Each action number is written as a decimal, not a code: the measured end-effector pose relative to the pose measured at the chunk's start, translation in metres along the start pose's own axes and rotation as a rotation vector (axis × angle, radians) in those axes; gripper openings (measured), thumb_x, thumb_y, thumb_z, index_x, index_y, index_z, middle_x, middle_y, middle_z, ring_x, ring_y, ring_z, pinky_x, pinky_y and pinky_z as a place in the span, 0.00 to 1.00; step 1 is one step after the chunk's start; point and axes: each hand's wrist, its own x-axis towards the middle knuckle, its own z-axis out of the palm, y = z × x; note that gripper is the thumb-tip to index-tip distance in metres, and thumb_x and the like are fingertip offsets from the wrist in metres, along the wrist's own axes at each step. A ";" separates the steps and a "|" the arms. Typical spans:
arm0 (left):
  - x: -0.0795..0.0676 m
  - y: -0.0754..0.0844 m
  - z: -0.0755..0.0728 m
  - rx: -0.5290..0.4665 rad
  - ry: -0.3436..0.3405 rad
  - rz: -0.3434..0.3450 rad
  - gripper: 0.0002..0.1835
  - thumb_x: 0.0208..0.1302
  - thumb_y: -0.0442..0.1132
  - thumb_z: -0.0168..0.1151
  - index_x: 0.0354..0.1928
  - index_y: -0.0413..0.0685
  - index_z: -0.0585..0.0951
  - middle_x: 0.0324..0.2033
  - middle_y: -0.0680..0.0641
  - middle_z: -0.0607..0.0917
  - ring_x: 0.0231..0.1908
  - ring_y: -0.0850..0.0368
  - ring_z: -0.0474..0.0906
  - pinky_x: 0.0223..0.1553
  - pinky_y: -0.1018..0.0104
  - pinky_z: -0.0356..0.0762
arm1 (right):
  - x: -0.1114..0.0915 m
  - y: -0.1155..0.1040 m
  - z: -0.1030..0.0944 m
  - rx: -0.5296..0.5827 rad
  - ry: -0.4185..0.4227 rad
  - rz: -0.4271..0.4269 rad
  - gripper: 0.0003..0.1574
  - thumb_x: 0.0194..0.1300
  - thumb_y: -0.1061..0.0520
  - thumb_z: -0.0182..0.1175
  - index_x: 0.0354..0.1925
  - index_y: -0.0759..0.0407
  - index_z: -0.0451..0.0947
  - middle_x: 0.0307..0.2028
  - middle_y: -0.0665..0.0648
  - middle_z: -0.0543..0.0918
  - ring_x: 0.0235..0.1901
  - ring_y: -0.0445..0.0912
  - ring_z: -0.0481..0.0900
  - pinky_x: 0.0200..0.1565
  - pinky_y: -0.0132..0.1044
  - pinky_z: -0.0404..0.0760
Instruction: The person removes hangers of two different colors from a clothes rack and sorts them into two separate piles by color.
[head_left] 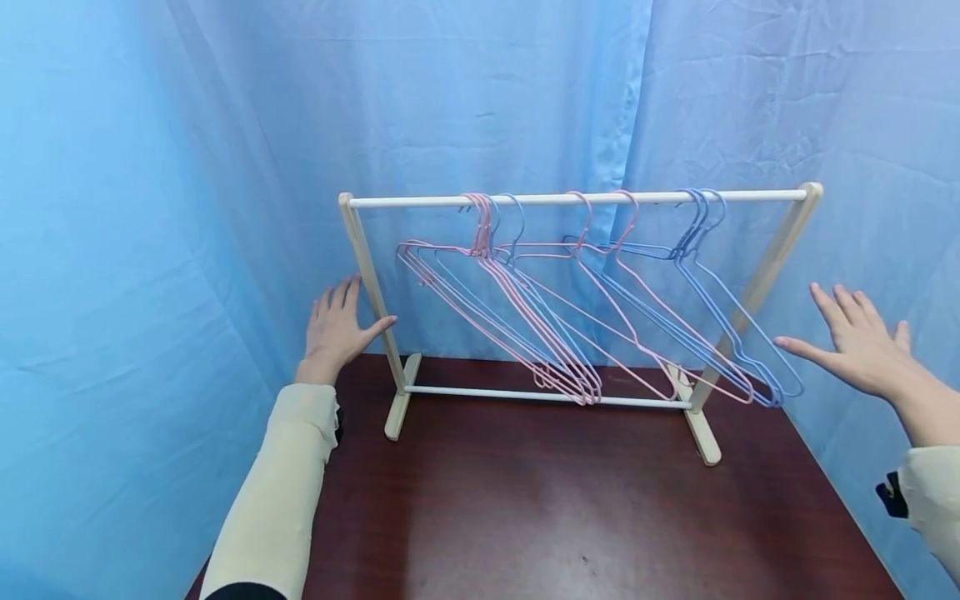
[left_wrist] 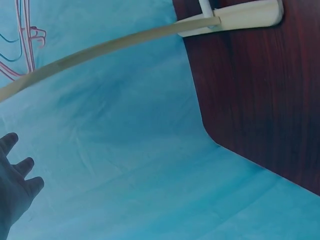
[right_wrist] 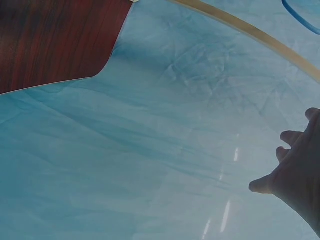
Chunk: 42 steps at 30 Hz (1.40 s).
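Observation:
A small clothes rack (head_left: 412,202) with a white rail and pale wooden side posts stands on the table. Pink wire hangers (head_left: 481,229) and light blue ones hang bunched left of centre. Two more pink hangers hang right of the middle, beside several darker blue hangers (head_left: 687,239). My left hand (head_left: 335,331) is beside the left post, fingers spread; its thumb overlaps the post in the head view, while the left wrist view shows a gap. My right hand (head_left: 866,348) hovers right of the rack, fingers spread and holding nothing, its thumb near the blue hangers' ends.
The rack's feet (head_left: 703,435) rest toward the back of a dark reddish-brown table (head_left: 525,508). A white lower bar (head_left: 487,392) joins the posts. Light blue curtains (head_left: 420,100) hang behind and at both sides. The table's rounded corners show in both wrist views.

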 end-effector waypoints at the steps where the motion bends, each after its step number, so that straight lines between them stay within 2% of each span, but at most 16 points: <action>1: 0.001 0.001 0.000 -0.008 0.005 -0.003 0.57 0.62 0.76 0.50 0.80 0.48 0.43 0.78 0.39 0.52 0.76 0.34 0.49 0.76 0.35 0.48 | 0.000 0.000 0.000 0.002 -0.001 -0.001 0.66 0.66 0.27 0.51 0.79 0.59 0.27 0.75 0.78 0.34 0.75 0.72 0.26 0.62 0.87 0.30; 4: 0.003 0.006 0.000 -0.058 0.015 -0.022 0.57 0.63 0.75 0.52 0.80 0.48 0.43 0.77 0.37 0.54 0.75 0.35 0.52 0.75 0.37 0.55 | 0.000 0.001 0.000 0.009 0.002 -0.003 0.66 0.67 0.28 0.51 0.79 0.59 0.27 0.75 0.78 0.34 0.75 0.72 0.28 0.62 0.86 0.31; 11: 0.007 0.017 0.002 -0.227 0.020 -0.112 0.56 0.64 0.69 0.58 0.81 0.53 0.40 0.77 0.37 0.57 0.72 0.35 0.60 0.67 0.36 0.69 | -0.002 0.000 0.000 0.045 0.015 -0.024 0.64 0.68 0.31 0.51 0.79 0.61 0.28 0.75 0.79 0.38 0.75 0.73 0.31 0.63 0.86 0.34; 16: 0.008 0.023 0.002 -0.362 0.058 -0.131 0.50 0.67 0.61 0.61 0.80 0.50 0.47 0.72 0.36 0.65 0.66 0.36 0.69 0.61 0.37 0.75 | -0.003 0.000 -0.001 0.074 0.018 -0.042 0.62 0.69 0.34 0.52 0.78 0.63 0.28 0.74 0.81 0.39 0.74 0.75 0.33 0.63 0.86 0.36; 20: 0.009 0.026 0.004 -0.467 0.090 -0.124 0.43 0.69 0.55 0.62 0.77 0.46 0.55 0.66 0.35 0.70 0.64 0.37 0.72 0.58 0.39 0.79 | -0.004 0.000 0.000 0.114 0.021 -0.062 0.61 0.71 0.37 0.52 0.78 0.66 0.29 0.74 0.81 0.39 0.74 0.76 0.34 0.66 0.82 0.36; 25: 0.012 0.026 0.007 -0.589 0.118 -0.128 0.37 0.71 0.48 0.62 0.74 0.43 0.58 0.66 0.34 0.71 0.64 0.37 0.73 0.58 0.42 0.81 | -0.008 0.001 0.001 0.166 0.029 -0.069 0.59 0.72 0.40 0.51 0.78 0.67 0.30 0.74 0.80 0.37 0.74 0.76 0.34 0.68 0.80 0.35; 31: 0.014 0.020 0.010 -0.687 0.117 -0.116 0.32 0.73 0.39 0.58 0.74 0.43 0.60 0.66 0.34 0.71 0.65 0.37 0.73 0.61 0.42 0.79 | -0.012 0.005 0.002 0.205 0.049 -0.088 0.57 0.73 0.42 0.52 0.78 0.66 0.30 0.75 0.79 0.37 0.74 0.76 0.35 0.69 0.79 0.35; 36: 0.018 0.015 0.011 -0.735 0.107 -0.128 0.26 0.75 0.36 0.55 0.71 0.42 0.65 0.64 0.34 0.73 0.63 0.38 0.74 0.60 0.46 0.81 | -0.014 0.008 0.002 0.238 0.058 -0.090 0.54 0.74 0.43 0.50 0.79 0.64 0.31 0.75 0.79 0.40 0.74 0.76 0.37 0.69 0.79 0.38; 42: 0.019 0.012 0.008 -0.768 0.075 -0.141 0.25 0.76 0.36 0.54 0.71 0.42 0.65 0.64 0.33 0.74 0.64 0.39 0.74 0.60 0.48 0.82 | -0.020 0.006 0.002 0.260 0.041 -0.072 0.51 0.76 0.42 0.48 0.78 0.66 0.35 0.75 0.80 0.39 0.74 0.76 0.37 0.67 0.81 0.38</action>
